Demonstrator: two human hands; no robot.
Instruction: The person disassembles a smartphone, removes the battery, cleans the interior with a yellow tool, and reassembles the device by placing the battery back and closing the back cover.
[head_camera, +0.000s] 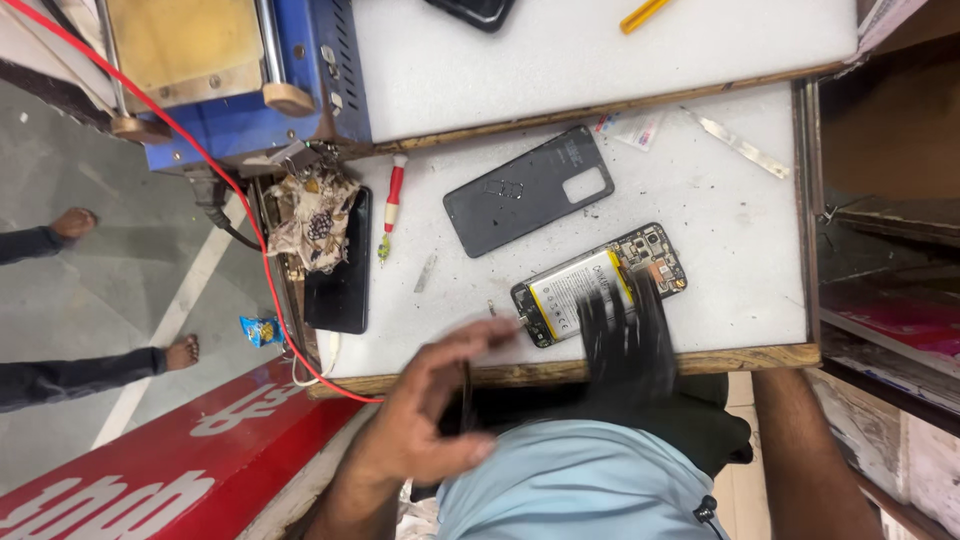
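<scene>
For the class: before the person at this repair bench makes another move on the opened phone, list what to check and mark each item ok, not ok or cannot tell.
1. Opened phone lies flat on the white bench top: ok.
2. Back cover set apart from the phone: ok.
3. Red-handled screwdriver within reach: ok.
4. Left hand has a firm grip on its thin dark object: cannot tell.
5. Right hand in view: not ok; only a dark blur near the phone.
6. Bench free of grit: not ok.

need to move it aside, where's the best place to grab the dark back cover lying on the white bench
Take the back cover by its two long edges near the middle, coming straight down from above. It lies flat and alone, tilted diagonally, with bare bench on both long sides; the opened phone sits apart below it. Avoid the thin end by the camera cutout.
</scene>
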